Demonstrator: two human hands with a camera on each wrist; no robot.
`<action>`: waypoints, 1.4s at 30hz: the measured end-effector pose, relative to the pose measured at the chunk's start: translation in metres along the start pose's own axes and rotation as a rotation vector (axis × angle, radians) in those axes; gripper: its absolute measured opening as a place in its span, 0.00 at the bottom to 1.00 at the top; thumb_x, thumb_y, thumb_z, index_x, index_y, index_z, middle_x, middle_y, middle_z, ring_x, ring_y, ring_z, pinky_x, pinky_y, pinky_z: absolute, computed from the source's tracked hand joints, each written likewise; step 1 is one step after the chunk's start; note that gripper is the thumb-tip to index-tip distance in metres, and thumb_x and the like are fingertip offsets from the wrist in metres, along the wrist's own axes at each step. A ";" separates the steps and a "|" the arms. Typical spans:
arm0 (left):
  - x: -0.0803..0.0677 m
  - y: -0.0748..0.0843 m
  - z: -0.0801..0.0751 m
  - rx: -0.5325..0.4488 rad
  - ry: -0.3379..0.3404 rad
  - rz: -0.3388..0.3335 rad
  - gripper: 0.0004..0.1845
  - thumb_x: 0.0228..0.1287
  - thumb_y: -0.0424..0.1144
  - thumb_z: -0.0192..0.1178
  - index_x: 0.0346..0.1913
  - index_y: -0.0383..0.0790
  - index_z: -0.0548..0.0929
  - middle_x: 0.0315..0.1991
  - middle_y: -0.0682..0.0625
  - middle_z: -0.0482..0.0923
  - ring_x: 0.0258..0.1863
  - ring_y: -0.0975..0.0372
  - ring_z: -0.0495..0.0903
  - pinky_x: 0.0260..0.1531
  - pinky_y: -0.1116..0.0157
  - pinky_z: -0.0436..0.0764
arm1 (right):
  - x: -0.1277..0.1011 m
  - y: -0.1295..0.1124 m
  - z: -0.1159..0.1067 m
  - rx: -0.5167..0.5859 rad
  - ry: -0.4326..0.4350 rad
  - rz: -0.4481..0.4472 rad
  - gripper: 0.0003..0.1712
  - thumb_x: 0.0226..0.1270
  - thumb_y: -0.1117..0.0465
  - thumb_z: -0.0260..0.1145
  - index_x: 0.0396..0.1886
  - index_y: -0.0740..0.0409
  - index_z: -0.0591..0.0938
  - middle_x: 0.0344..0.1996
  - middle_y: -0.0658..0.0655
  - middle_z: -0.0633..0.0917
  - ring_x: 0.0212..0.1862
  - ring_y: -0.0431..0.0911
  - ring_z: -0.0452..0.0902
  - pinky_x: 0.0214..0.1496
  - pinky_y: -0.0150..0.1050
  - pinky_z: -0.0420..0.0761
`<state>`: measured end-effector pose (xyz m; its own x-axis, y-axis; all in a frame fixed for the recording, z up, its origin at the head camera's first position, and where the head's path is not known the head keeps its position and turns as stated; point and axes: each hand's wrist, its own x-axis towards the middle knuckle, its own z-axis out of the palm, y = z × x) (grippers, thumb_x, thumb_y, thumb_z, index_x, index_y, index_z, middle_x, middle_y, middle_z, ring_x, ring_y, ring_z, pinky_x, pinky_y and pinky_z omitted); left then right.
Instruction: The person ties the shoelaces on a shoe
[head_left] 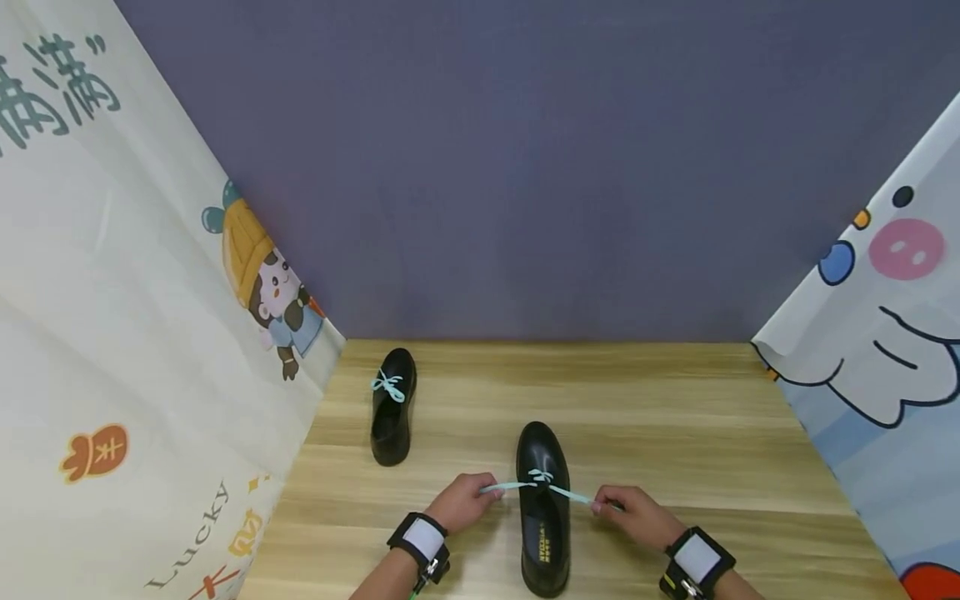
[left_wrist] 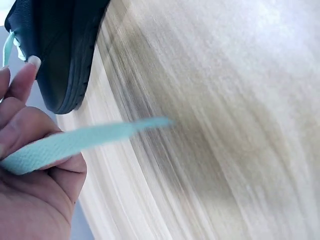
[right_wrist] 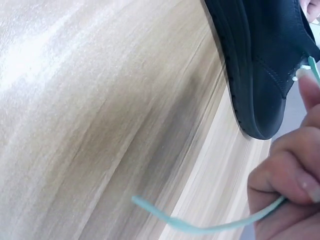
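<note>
A black shoe point(head_left: 543, 450) stands on the wooden surface, toe pointing away, with mint-green shoelaces point(head_left: 573, 495) coming out of its eyelets to both sides. To the left of it, my left hand point(head_left: 461, 502) grips one lace end, and the lace runs fairly straight to the shoe. On the opposite side my right hand point(head_left: 637, 512) pinches the other end. In the left wrist view, a loose flat lace tip point(left_wrist: 100, 137) sticks out past the curled fingers. A thinner-looking tail of lace point(right_wrist: 200, 230) hangs from the fingers in the right wrist view.
A second black shoe point(head_left: 393, 433), its mint lace tied in a bow, stands at the back left. The wood-grain surface point(head_left: 660, 400) meets a dark grey-blue panel point(head_left: 525, 167) behind. Printed white cloths point(head_left: 150, 333) flank both sides.
</note>
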<state>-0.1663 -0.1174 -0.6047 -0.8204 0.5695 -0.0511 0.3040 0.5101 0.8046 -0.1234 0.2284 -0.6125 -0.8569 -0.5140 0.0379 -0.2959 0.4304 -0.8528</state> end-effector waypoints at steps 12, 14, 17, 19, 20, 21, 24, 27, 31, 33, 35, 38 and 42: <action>0.001 0.014 -0.005 -0.234 0.058 0.003 0.15 0.78 0.40 0.51 0.35 0.36 0.82 0.22 0.56 0.69 0.22 0.70 0.66 0.25 0.71 0.67 | 0.005 -0.025 0.002 0.231 0.014 0.132 0.14 0.78 0.60 0.57 0.38 0.68 0.79 0.23 0.46 0.73 0.26 0.36 0.68 0.26 0.33 0.70; 0.001 0.018 -0.006 -0.287 0.067 -0.036 0.14 0.78 0.40 0.51 0.36 0.37 0.82 0.21 0.56 0.68 0.21 0.69 0.66 0.23 0.71 0.67 | 0.007 -0.029 0.003 0.251 0.033 0.152 0.14 0.78 0.60 0.56 0.39 0.69 0.79 0.23 0.46 0.74 0.25 0.36 0.68 0.25 0.32 0.70; 0.001 0.021 -0.007 -0.331 0.083 -0.079 0.14 0.79 0.40 0.51 0.36 0.36 0.82 0.22 0.56 0.70 0.21 0.67 0.67 0.21 0.71 0.67 | 0.008 -0.033 0.004 0.249 0.057 0.178 0.15 0.79 0.59 0.56 0.40 0.69 0.80 0.24 0.48 0.75 0.25 0.38 0.68 0.24 0.31 0.70; 0.002 0.022 -0.007 -0.336 0.101 -0.086 0.14 0.79 0.39 0.51 0.37 0.36 0.82 0.23 0.55 0.70 0.21 0.67 0.67 0.22 0.71 0.67 | 0.008 -0.031 0.004 0.251 0.072 0.160 0.14 0.78 0.61 0.56 0.40 0.70 0.80 0.24 0.50 0.75 0.25 0.38 0.68 0.24 0.32 0.70; 0.001 0.022 -0.008 -0.327 0.107 -0.086 0.13 0.79 0.39 0.51 0.38 0.36 0.82 0.23 0.55 0.71 0.22 0.67 0.68 0.22 0.71 0.68 | 0.007 -0.030 0.004 0.251 0.078 0.150 0.14 0.78 0.62 0.56 0.40 0.71 0.80 0.24 0.51 0.75 0.25 0.37 0.68 0.24 0.32 0.70; 0.001 0.021 -0.009 -0.315 0.115 -0.079 0.13 0.78 0.39 0.51 0.38 0.36 0.82 0.24 0.55 0.71 0.22 0.66 0.68 0.22 0.71 0.68 | 0.006 -0.029 0.003 0.252 0.083 0.142 0.13 0.78 0.63 0.56 0.40 0.71 0.80 0.24 0.51 0.75 0.25 0.36 0.68 0.24 0.32 0.70; -0.001 0.018 -0.014 -0.254 0.149 -0.055 0.12 0.77 0.40 0.53 0.39 0.38 0.83 0.28 0.53 0.74 0.27 0.66 0.71 0.27 0.70 0.71 | 0.002 -0.027 0.000 0.241 0.103 0.101 0.11 0.77 0.65 0.57 0.40 0.70 0.80 0.23 0.52 0.75 0.26 0.36 0.69 0.25 0.33 0.71; -0.004 0.012 -0.020 -0.179 0.186 -0.028 0.09 0.76 0.41 0.56 0.39 0.41 0.83 0.31 0.51 0.77 0.30 0.66 0.71 0.32 0.68 0.72 | -0.003 -0.027 -0.004 0.196 0.134 0.097 0.09 0.77 0.64 0.58 0.41 0.67 0.81 0.24 0.51 0.75 0.27 0.37 0.69 0.26 0.34 0.71; -0.007 0.004 -0.029 0.012 0.284 0.030 0.05 0.70 0.40 0.62 0.36 0.44 0.85 0.33 0.55 0.70 0.34 0.66 0.66 0.36 0.67 0.67 | -0.007 -0.022 -0.009 -0.031 0.270 0.040 0.04 0.71 0.66 0.65 0.38 0.57 0.85 0.30 0.48 0.72 0.35 0.38 0.66 0.35 0.33 0.67; -0.009 0.001 -0.030 0.170 0.351 0.056 0.04 0.65 0.41 0.67 0.34 0.46 0.88 0.32 0.56 0.63 0.35 0.64 0.62 0.37 0.65 0.61 | -0.009 -0.018 -0.009 -0.176 0.363 0.008 0.04 0.64 0.67 0.70 0.35 0.53 0.88 0.30 0.47 0.69 0.37 0.39 0.62 0.37 0.33 0.61; -0.011 -0.002 -0.030 0.312 0.401 0.081 0.04 0.61 0.42 0.69 0.33 0.47 0.91 0.30 0.55 0.63 0.33 0.62 0.63 0.35 0.63 0.61 | -0.009 -0.016 -0.007 -0.276 0.435 0.000 0.07 0.59 0.67 0.74 0.34 0.51 0.89 0.30 0.45 0.69 0.36 0.38 0.60 0.36 0.32 0.60; -0.012 -0.001 -0.027 0.394 0.416 0.077 0.05 0.61 0.43 0.70 0.36 0.48 0.92 0.30 0.57 0.79 0.33 0.62 0.77 0.37 0.64 0.73 | -0.008 -0.014 -0.004 -0.260 0.461 0.040 0.06 0.60 0.69 0.73 0.34 0.54 0.90 0.26 0.44 0.77 0.29 0.35 0.64 0.30 0.30 0.64; -0.011 0.003 -0.019 0.258 0.401 -0.010 0.08 0.68 0.41 0.65 0.40 0.43 0.92 0.33 0.52 0.88 0.31 0.64 0.85 0.33 0.65 0.82 | -0.005 -0.016 0.002 -0.104 0.422 0.161 0.04 0.68 0.69 0.66 0.37 0.59 0.87 0.26 0.51 0.84 0.26 0.37 0.74 0.26 0.32 0.74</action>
<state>-0.1654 -0.1342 -0.5900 -0.9308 0.2956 0.2152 0.3636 0.6867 0.6295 -0.1138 0.2225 -0.6006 -0.9859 -0.0972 0.1363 -0.1674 0.5630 -0.8093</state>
